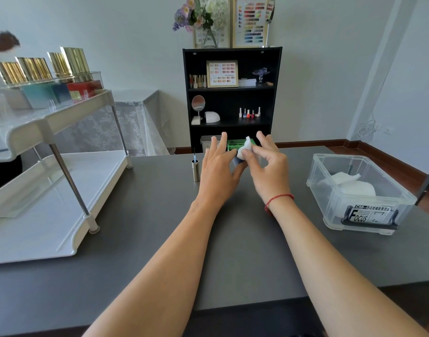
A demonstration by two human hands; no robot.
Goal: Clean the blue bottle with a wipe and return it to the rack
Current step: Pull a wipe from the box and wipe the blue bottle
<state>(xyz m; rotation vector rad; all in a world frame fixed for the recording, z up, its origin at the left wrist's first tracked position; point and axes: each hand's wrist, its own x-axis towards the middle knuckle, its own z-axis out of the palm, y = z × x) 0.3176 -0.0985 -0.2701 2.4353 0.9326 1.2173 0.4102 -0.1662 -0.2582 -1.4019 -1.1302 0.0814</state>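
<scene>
Above the middle of the dark table my left hand (217, 170) grips the blue bottle (237, 162), of which only a small blue part shows between my palms. My right hand (269, 166) pinches a white wipe (245, 147) against the bottle's top. The bottle's metallic cap with its brush (195, 169) stands upright on the table just left of my left hand. The white two-tier rack (62, 122) stands at the left, and on its top tier a clear holder carries several gold-capped bottles (41, 76).
A clear plastic bin (359, 193) with white wipes inside sits on the table at the right. A black shelf unit (231, 98) with small bottles, a mirror and a green basket stands against the far wall. The dark table (159, 239) stretches toward me.
</scene>
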